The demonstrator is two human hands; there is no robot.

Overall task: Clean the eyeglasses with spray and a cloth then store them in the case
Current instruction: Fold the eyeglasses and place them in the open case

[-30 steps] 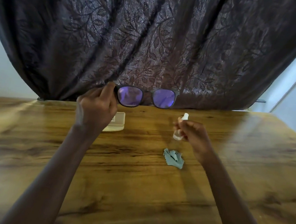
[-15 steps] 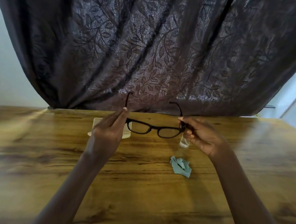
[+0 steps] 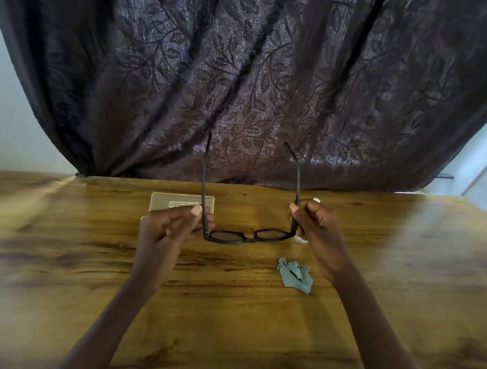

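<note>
Holding: both hands grip the eyeglasses [image 3: 249, 238] in the air above the wooden table [image 3: 51, 255], one temple arm pinched in each.
Head view, left hand: left hand [image 3: 169, 227] is closed on the left temple arm close to the hinge, thumb and fingers pressed together around it.
Head view, right hand: right hand [image 3: 316, 233] is closed on the right temple arm near its hinge; the same hand also keeps the small spray bottle [image 3: 302, 240] tucked in its palm, a pale end showing above the knuckles and another below.
Change from half a second ago: the frame sits lower and closer to the person, and the temple arms now rise much higher against the curtain [image 3: 246, 80]; the hands have slid nearer the hinges.
Change from a second ago: then the left hand alone held the glasses up with the lenses facing the camera, while the right hand held only the bottle.
Pointing: the lens front faces down and towards the person; the temple tips point up and away.
Long axis: the front of the frame runs left to right, roughly level.
Case: beige case [image 3: 175, 203] lies flat on the table behind the left hand.
Cloth: crumpled grey-green cloth [image 3: 294, 275] lies on the table below the right hand, apart from it.
</note>
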